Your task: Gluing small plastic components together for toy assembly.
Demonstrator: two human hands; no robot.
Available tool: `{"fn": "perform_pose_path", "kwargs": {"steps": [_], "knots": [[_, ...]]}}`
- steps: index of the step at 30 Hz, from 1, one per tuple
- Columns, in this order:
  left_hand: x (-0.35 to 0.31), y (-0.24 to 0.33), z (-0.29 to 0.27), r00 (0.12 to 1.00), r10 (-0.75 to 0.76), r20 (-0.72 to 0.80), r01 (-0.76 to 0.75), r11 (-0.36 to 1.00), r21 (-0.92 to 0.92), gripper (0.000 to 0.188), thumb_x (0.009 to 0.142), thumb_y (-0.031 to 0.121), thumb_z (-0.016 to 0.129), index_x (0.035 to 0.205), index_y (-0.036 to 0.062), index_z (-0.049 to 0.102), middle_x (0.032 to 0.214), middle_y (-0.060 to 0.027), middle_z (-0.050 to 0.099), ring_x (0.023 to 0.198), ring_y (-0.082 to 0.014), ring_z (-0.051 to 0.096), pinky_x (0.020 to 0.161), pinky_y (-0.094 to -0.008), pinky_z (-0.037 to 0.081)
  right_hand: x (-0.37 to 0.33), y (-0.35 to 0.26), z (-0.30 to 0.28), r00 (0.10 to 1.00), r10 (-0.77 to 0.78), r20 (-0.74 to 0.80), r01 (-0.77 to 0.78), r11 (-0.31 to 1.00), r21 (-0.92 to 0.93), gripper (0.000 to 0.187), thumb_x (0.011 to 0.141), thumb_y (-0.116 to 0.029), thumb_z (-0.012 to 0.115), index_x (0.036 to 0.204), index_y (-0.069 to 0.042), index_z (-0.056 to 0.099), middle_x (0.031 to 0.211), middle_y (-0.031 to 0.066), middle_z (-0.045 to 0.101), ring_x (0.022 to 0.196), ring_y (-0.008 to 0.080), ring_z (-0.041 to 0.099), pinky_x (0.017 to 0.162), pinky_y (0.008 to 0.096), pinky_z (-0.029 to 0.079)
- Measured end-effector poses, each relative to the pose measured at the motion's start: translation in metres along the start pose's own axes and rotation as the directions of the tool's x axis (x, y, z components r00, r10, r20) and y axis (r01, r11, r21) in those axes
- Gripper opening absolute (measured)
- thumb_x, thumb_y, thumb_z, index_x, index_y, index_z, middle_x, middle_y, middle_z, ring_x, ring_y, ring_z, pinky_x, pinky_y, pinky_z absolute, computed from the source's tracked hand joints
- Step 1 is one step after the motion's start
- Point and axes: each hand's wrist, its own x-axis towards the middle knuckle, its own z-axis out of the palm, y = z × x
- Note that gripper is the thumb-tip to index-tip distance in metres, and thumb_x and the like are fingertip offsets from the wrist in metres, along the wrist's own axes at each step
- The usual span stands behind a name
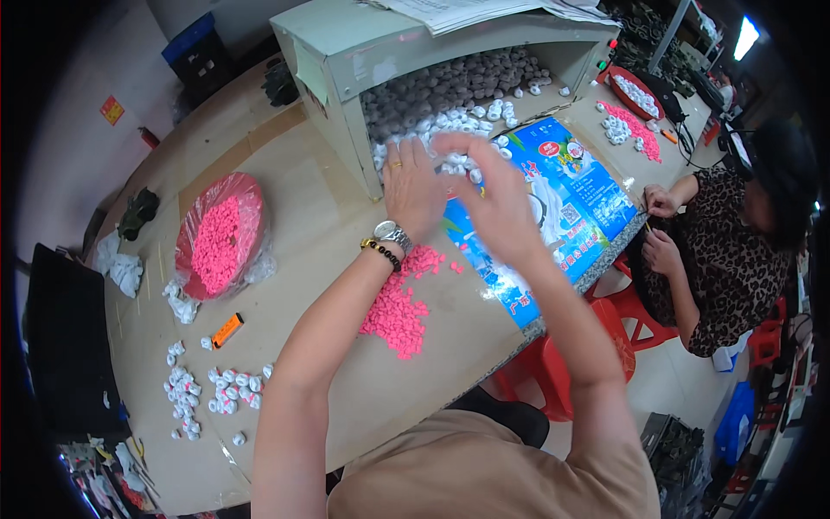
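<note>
A grey-green metal box (484, 43) with an open front holds a heap of small white rounded pieces (450, 118). At its opening, my left hand (415, 186) reaches over the nearest white pieces with its fingers stretched out, a watch and a beaded bracelet on the wrist. Close beside it on the right is my right hand (494, 201), blurred, its thumb and curved fingers apart. No held thing shows in either hand, though the palms are hidden. Below my left wrist lies a spread pile of small pink pieces (396, 316) on the table.
A red bowl (252, 251) lined with clear plastic holds pink pieces. An orange-handled tool (227, 330) lies near clusters of white pieces (232, 391). A blue printed sheet (553, 199) covers the table's right side. A person (718, 251) sits at right beside a red stool (562, 368).
</note>
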Motion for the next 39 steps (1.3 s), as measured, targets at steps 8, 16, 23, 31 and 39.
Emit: {"fn": "perform_pose_path", "kwargs": {"steps": [8,16,23,31,39], "knots": [[0.061,0.01,0.026,0.981,-0.15,0.124,0.145,0.988,0.051,0.087,0.082,0.055,0.057,0.14,-0.003,0.03,0.134,-0.0303,0.04,0.126,-0.0472,0.036,0.107,-0.0571,0.022,0.088,0.2,-0.03,0.972,0.234,0.022,-0.213,0.915,-0.342,0.032,0.086,-0.016,0.053,0.113,-0.002,0.061,0.116,0.0179,0.058,0.11,0.0362,0.054,0.095,0.042,0.042],[0.111,-0.016,0.071,0.978,-0.189,-0.083,0.2,0.966,0.162,0.089,0.075,0.068,0.056,0.145,0.0204,0.029,0.139,-0.0255,0.038,0.128,-0.0448,0.036,0.107,-0.0622,0.016,0.168,0.263,0.004,0.929,0.02,0.37,0.313,0.491,-0.813,0.043,0.085,-0.03,0.057,0.124,-0.014,0.055,0.125,0.0174,0.052,0.121,0.0395,0.045,0.099,0.0499,0.039],[0.149,-0.023,0.079,0.978,-0.182,-0.101,0.186,0.982,0.031,0.063,0.081,0.057,0.049,0.133,0.0222,0.046,0.115,-0.0237,0.058,0.107,-0.0379,0.055,0.094,-0.0584,0.033,0.206,0.335,0.036,0.952,0.298,-0.065,-0.233,0.572,-0.786,0.059,0.085,-0.059,0.047,0.134,-0.028,0.048,0.145,0.0147,0.034,0.132,0.0444,0.032,0.106,0.0575,0.027],[0.162,-0.045,0.102,0.923,-0.362,-0.126,0.363,0.932,-0.018,0.041,0.085,0.044,0.045,0.108,0.0152,0.064,0.111,-0.0181,0.062,0.106,-0.0359,0.057,0.094,-0.0508,0.04,0.189,0.257,0.041,0.944,0.305,0.128,-0.048,0.509,-0.859,0.045,0.088,-0.051,0.048,0.13,-0.035,0.053,0.143,0.0043,0.041,0.137,0.0464,0.017,0.105,0.0683,0.018],[0.168,-0.038,0.11,0.937,-0.303,-0.173,0.325,0.938,0.117,0.047,0.089,0.045,0.04,0.111,0.0108,0.064,0.114,-0.0191,0.062,0.106,-0.0355,0.059,0.094,-0.0451,0.043,0.205,0.298,0.052,0.893,0.449,-0.017,-0.329,0.629,-0.704,0.054,0.086,-0.058,0.049,0.128,-0.026,0.056,0.146,0.0151,0.029,0.134,0.0459,0.022,0.104,0.0589,0.03]]}}
